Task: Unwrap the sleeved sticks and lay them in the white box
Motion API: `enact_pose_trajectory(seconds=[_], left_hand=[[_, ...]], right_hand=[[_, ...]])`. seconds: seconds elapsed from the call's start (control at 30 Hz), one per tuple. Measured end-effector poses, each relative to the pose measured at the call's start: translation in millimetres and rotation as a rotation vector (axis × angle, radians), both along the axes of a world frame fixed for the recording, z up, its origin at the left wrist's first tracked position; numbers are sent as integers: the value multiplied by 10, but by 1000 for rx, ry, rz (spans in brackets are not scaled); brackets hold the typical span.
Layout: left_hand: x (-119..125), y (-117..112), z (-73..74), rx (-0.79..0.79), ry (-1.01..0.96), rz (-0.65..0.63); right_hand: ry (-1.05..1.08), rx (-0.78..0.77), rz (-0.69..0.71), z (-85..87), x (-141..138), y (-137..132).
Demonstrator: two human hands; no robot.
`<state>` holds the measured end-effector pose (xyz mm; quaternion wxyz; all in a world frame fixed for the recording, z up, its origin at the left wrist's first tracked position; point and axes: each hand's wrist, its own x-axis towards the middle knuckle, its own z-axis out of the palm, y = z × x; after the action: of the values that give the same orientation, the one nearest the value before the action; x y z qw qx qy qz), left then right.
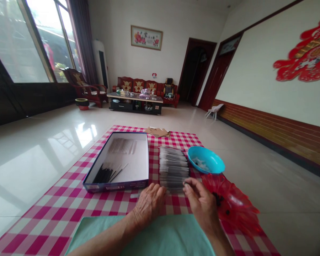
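My left hand (151,200) is closed around a thin clear tube (134,196), whose pale end sticks out to the left. My right hand (201,200) pinches something small and dark between thumb and forefinger; its kind is too small to make out. Just beyond both hands lies a stack of clear tubes with dark inserts (173,167), lined up side by side. Left of it stands a shallow box (134,184) with clear tubes (122,146) at its far end and black sticks (103,175) at its near end.
A blue bowl (220,164) with small whitish pieces stands right of the stack. Nearer is a red translucent dish (242,202) with small black pieces. Brown cardboard scraps (158,132) lie at the far edge of the checked tablecloth (56,213). A green cloth (173,234) lies before me.
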<state>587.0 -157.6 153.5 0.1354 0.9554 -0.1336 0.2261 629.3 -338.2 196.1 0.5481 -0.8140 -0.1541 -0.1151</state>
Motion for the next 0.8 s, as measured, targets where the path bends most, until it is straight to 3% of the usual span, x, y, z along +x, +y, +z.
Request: enact_pose_trajectory(seconds=[0.13, 0.23, 0.33, 0.43, 0.5, 0.63, 0.8], left_hand=[[4, 9, -11, 7, 15, 3], [5, 16, -6, 21, 31, 19], [0, 20, 14, 26, 43, 25], [-8, 20, 24, 29, 40, 20], [-13, 18, 18, 29, 31, 15], [-23, 15, 1, 27, 29, 3], [-27, 7, 0, 15, 33, -24]], right_hand=[[-147, -385, -210, 132, 209, -478], [-97, -646, -308, 28, 366, -833], [-30, -771, -288, -108, 468, -1059], [-104, -722, -279, -123, 467, -1036], [-207, -612, -260, -69, 392, -849], [-288, -352, 20, -24, 128, -248], [-196, -226, 245, -248, -47, 189]])
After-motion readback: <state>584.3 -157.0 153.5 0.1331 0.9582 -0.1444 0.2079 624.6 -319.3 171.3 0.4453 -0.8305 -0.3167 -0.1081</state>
